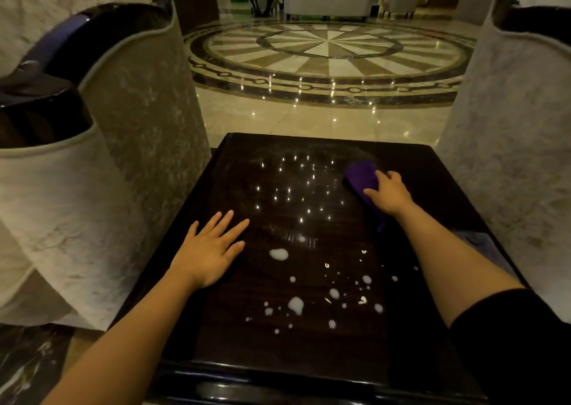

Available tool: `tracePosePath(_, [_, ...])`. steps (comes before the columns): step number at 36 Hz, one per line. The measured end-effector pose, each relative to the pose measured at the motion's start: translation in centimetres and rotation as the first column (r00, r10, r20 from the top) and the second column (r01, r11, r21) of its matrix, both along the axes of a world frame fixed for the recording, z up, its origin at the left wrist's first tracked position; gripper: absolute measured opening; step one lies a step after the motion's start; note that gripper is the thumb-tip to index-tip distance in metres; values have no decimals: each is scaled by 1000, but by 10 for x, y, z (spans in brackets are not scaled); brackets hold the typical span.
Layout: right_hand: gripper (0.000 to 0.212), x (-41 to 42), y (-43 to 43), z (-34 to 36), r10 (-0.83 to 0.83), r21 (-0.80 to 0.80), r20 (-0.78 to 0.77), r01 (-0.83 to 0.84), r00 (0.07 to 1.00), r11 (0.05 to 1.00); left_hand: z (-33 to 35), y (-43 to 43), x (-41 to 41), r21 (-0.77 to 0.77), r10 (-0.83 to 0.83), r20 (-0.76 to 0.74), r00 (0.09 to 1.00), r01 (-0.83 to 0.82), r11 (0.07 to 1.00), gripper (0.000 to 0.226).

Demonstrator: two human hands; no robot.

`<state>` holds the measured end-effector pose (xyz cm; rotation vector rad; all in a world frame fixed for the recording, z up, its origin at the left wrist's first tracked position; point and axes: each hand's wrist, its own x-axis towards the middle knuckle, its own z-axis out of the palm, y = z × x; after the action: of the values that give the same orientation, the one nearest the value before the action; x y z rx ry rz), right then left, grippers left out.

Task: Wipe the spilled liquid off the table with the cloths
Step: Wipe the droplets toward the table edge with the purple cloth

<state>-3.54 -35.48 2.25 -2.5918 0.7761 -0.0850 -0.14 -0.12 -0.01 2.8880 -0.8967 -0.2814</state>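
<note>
A dark glossy wooden table (234,327) fills the lower middle of the head view. White drops and small puddles of spilled liquid (296,305) dot its near half; the largest ones lie near the centre. My right hand (390,194) presses a purple cloth (362,176) flat on the far right part of the table, fingers over the cloth's near side. My left hand (210,247) lies flat on the table's left side, fingers spread, holding nothing. A faint smeared streak (292,235) shows between the hands. A bluish cloth (477,239) lies at the right edge, partly hidden by my forearm.
A pale upholstered armchair (102,163) with a dark frame stands close to the table's left edge. Another pale armchair (513,145) flanks the right edge. Beyond the table's far edge lies a polished marble floor with a round inlay (327,55).
</note>
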Motion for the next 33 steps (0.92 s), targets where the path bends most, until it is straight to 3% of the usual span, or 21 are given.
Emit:
tracePosePath(6, [52, 9, 50, 1, 240, -6, 9, -240, 971, 971, -1, 1, -1, -4, -2, 4, 1000, 2, 1000, 49])
tracePosePath(12, [44, -2, 99, 1, 483, -5, 57, -483, 874, 876, 0, 1, -1, -13, -9, -5, 1000, 9, 1000, 49])
tracePosePath(33, [39, -123, 204, 0, 833, -42, 136, -837, 536, 546, 2, 2, -4, -4, -27, 0, 1000, 27, 1000, 50])
